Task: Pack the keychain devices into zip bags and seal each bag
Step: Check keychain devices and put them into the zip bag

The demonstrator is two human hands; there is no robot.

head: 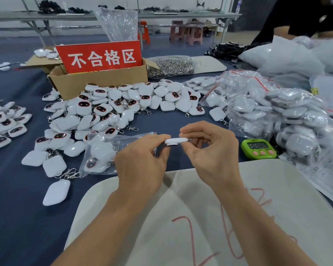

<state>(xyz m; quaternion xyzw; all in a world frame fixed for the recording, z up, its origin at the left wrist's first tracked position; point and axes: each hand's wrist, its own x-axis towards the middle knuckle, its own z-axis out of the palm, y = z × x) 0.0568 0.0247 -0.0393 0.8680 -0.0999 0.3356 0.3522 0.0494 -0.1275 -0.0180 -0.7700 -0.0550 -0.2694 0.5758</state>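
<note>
Two hands meet over the near edge of a pale board (277,189) marked with red strokes, which lies on the blue surface (17,189). The left hand (140,160) and right hand (211,150) each pinch one end of a white device (176,140), held edge-on between them above the surface. Just left of the left hand lies a clear zip bag (102,150) with several devices inside, its mouth toward the fingers; whether the hand also grips it, I cannot tell. A green timer (258,148) stands right of the hands. Beyond spreads a loose pile (123,106) of devices, with filled bags (267,112) heaped to the right. Farther back sits a cardboard box (96,83) holding a red sign (100,56), beside a sack of metal clasps (171,67).
</note>
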